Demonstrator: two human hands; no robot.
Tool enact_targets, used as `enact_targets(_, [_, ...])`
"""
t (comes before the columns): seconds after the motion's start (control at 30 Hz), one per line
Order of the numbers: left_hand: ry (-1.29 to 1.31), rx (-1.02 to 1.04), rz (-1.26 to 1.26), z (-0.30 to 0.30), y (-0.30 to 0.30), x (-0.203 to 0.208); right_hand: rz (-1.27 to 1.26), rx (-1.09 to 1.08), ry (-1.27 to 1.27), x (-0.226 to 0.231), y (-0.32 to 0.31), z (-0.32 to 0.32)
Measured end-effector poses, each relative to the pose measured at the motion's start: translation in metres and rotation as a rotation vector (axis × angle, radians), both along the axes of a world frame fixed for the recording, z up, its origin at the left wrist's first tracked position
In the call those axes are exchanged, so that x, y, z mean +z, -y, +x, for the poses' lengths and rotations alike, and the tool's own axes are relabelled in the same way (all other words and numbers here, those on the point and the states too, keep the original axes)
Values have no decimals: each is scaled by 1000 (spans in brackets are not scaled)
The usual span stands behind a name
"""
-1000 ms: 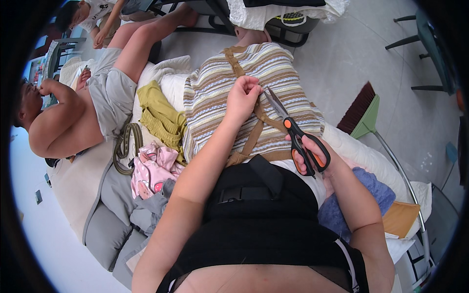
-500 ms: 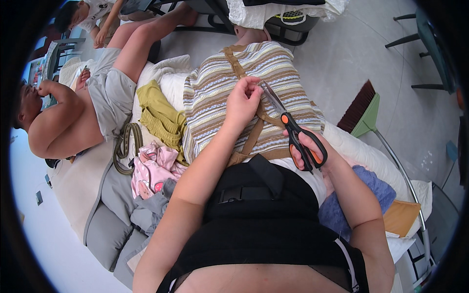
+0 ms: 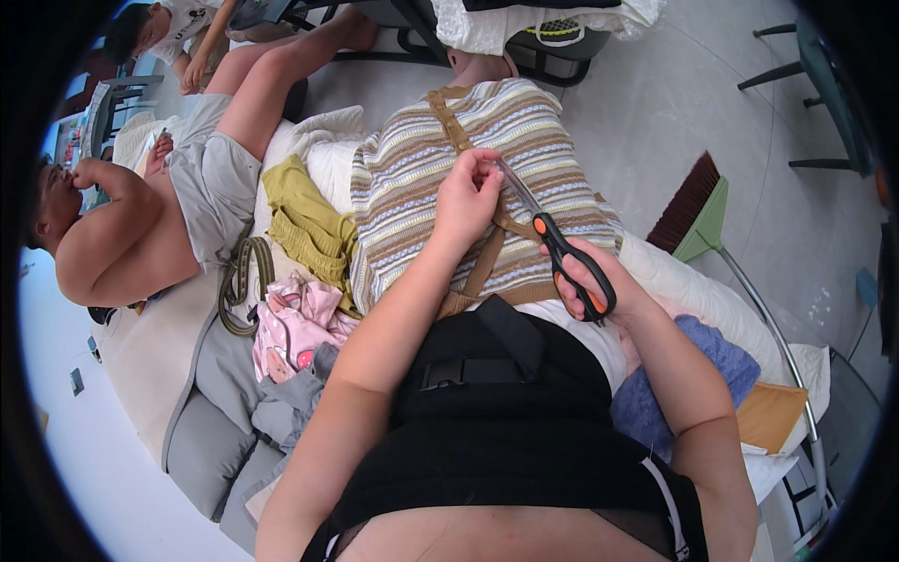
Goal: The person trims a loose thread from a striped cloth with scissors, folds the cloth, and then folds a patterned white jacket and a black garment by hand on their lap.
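Observation:
Across my lap lies a striped knit cardigan point(image 3: 393, 192) in brown, white and blue, with a brown button band point(image 3: 448, 120). My right hand point(image 3: 595, 276) grips a pair of scissors point(image 3: 554, 239) with black and orange handles; the blades are closed together and point up and left. Near the blade tips, my left hand point(image 3: 468, 192) is closed in a pinch over the cardigan. Whatever sits between its fingertips is too small to make out.
On the left are an olive-yellow garment point(image 3: 304, 211), a pink garment point(image 3: 295, 328) and a coiled belt point(image 3: 245, 281). Beyond them a person point(image 3: 122, 225) reclines, and another sits farther back. At right a green broom point(image 3: 704, 220) leans by a blue cloth point(image 3: 688, 375).
The scissors' handles have come together and the blades have closed. My left hand stays nearly where it was, still pinching.

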State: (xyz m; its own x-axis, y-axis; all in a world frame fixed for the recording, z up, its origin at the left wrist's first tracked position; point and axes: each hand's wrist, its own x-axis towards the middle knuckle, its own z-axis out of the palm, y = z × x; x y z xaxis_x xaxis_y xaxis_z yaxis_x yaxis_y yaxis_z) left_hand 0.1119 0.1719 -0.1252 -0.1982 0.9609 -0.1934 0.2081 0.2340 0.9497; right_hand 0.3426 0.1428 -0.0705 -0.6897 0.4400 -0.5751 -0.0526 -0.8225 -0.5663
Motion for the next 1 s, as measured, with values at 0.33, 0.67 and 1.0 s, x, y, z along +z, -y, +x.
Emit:
enact_targets(0.33, [-237, -6, -5, -5, -12, 16, 10, -193, -191, -4, 4, 5])
enact_targets(0.67, [-643, -413, 282, 37, -41, 18, 2, -500, -225, -4, -2, 13])
enact_targets(1.0, [-362, -153, -76, 24, -42, 12, -42, -328, -112, 10, -2, 17])
